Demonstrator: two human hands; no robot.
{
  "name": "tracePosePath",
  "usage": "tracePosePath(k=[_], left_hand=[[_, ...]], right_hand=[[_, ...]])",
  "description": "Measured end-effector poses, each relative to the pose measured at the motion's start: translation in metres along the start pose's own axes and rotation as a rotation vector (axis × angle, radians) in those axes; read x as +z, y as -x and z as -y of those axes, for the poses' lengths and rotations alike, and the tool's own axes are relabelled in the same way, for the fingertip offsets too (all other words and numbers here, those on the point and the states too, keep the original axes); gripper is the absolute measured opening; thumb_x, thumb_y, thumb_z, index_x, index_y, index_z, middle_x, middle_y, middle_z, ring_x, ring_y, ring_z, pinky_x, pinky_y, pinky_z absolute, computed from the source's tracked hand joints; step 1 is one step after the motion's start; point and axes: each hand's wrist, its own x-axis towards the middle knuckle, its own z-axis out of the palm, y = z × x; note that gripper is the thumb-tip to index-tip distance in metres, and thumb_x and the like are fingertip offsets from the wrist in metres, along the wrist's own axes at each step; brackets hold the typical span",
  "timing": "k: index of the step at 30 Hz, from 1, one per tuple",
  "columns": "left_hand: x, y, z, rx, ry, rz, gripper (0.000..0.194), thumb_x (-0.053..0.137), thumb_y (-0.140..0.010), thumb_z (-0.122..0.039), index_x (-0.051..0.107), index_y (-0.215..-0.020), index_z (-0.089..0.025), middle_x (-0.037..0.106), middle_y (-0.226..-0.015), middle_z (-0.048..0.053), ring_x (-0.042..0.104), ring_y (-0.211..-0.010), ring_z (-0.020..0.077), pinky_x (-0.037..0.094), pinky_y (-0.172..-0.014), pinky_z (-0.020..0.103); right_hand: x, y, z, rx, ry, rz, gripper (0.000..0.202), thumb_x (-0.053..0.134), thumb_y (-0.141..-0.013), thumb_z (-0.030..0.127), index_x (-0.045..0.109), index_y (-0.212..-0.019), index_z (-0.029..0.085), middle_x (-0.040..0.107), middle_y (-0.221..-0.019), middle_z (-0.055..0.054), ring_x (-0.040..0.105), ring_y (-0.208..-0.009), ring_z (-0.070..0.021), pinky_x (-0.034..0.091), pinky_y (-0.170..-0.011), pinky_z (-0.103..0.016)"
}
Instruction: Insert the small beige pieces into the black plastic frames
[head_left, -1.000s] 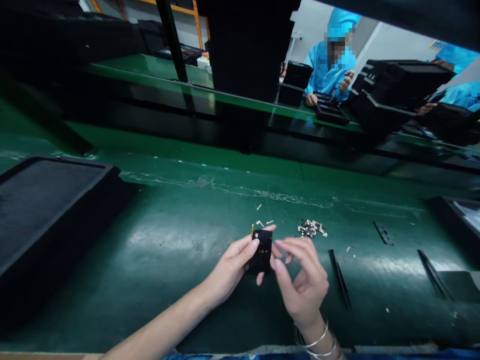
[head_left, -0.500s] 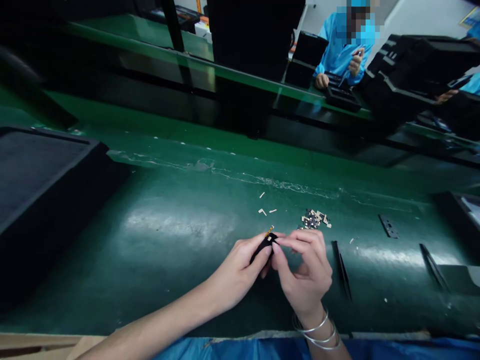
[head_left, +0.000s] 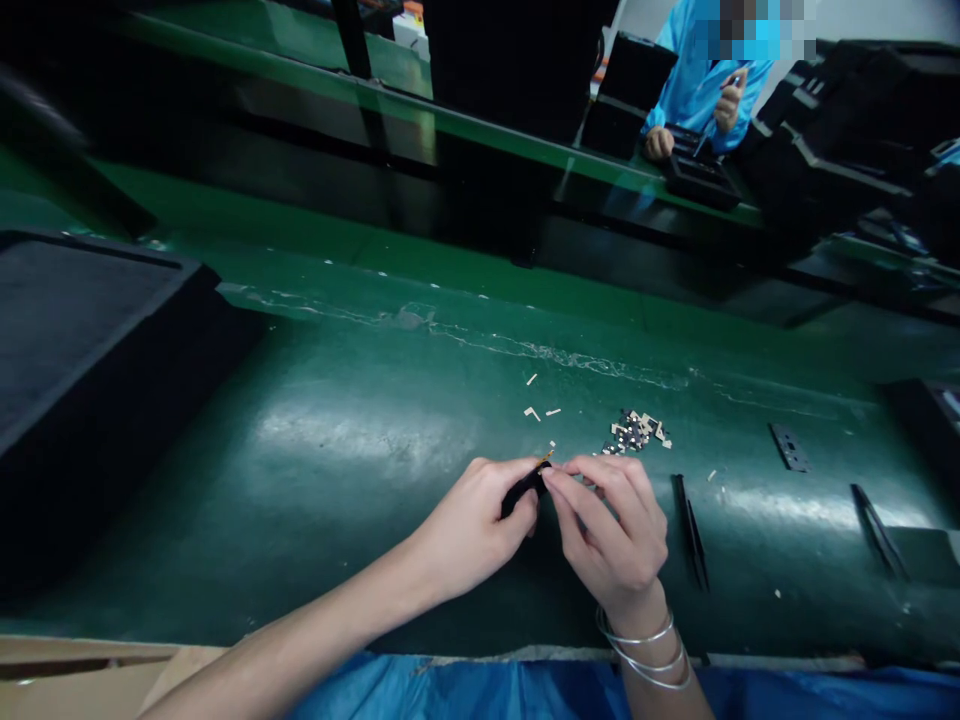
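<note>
A small black part [head_left: 520,489] with a thin orange strip [head_left: 545,459] sticking up from its end is gripped by my left hand [head_left: 480,520], thumb on top. The fingertips of my right hand [head_left: 611,520] press together at the far end of that part; whether they pinch anything small is hidden. Just beyond my right hand lies a pile of small black and cream pieces [head_left: 637,430]. Black tweezers [head_left: 691,532] rest to the right of that hand.
A large black tray [head_left: 82,330] stands at the left. Further right are a flat dark plate [head_left: 789,447] and second tweezers [head_left: 877,530]. Cream slips [head_left: 532,413] lie ahead of my hands. Across the bench a person in blue [head_left: 679,100] works at a black case [head_left: 701,175].
My right fingers have shifted over the end of the black part and cover its top, where a pale patch showed before. The camera view has tilted slightly.
</note>
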Motion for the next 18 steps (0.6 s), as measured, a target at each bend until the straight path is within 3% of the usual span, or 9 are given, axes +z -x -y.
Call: tracePosePath(k=[7, 14, 18], left_hand=[[-0.0065, 0.0016, 0.0005, -0.026, -0.098, 0.016, 0.021, 0.039, -0.076, -0.005, 0.054, -0.065, -0.015, 0.055, -0.058, -0.004, 0.047, -0.052, 0.0091, 0.032, -0.054, 0.021], [-0.0086, 0.0000, -0.0011, -0.044, -0.093, 0.051, 0.022, 0.039, -0.075, -0.006, 0.051, -0.060, -0.015, 0.054, -0.055, -0.004, 0.047, -0.052, 0.0090, 0.031, -0.052, 0.021], [-0.0099, -0.0001, -0.0001, -0.056, -0.136, 0.062, 0.020, 0.039, -0.073, -0.005, 0.049, -0.058, -0.015, 0.050, -0.051, -0.004, 0.042, -0.048, 0.0082, 0.027, -0.050, 0.021]], right_hand=[[-0.0027, -0.0024, 0.0012, -0.035, -0.011, 0.083, 0.029, 0.063, -0.072, -0.002, 0.063, -0.093, 0.017, 0.063, -0.082, -0.007, 0.054, -0.075, -0.0179, 0.052, -0.063, -0.032], [-0.0018, -0.0026, 0.0010, -0.045, -0.027, 0.050, 0.031, 0.061, -0.072, -0.003, 0.062, -0.095, 0.017, 0.063, -0.081, -0.007, 0.056, -0.075, -0.0180, 0.052, -0.063, -0.032], [-0.0035, -0.0034, -0.0001, -0.019, -0.031, 0.152, 0.023, 0.058, -0.077, 0.001, 0.062, -0.091, 0.019, 0.064, -0.081, -0.007, 0.056, -0.076, -0.0184, 0.051, -0.064, -0.032]])
